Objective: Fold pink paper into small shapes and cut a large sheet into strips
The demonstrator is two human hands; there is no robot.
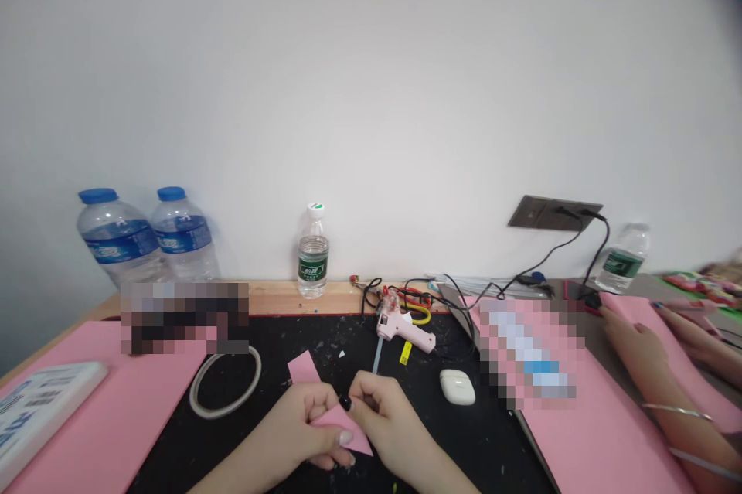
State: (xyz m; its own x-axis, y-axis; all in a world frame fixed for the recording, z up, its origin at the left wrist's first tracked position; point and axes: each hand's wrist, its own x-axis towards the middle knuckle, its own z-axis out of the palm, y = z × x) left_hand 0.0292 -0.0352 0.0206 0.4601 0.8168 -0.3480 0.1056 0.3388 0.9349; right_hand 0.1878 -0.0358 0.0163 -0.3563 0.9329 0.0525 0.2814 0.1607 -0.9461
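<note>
Between my two hands is a strip of pink paper (304, 367), bent so that one end points up and away and a pointed end comes down toward me. My left hand (310, 424) pinches it with the thumb on top. My right hand (379, 409) has its thumb and curled fingers closed on the paper's right side. Just beyond them lies a pink glue gun (406, 329) with a translucent glue stick (378, 355) reaching toward my right hand. Whether that hand touches the stick is hidden.
A tape ring (195, 393) lies left on the black mat (272, 448), a white earbud case (457, 386) right. Pink sheets (168, 401) flank the mat. Bottles (313, 258) and tangled cables (457, 301) line the wall. At right, another person's hands (638, 347) hold pink paper.
</note>
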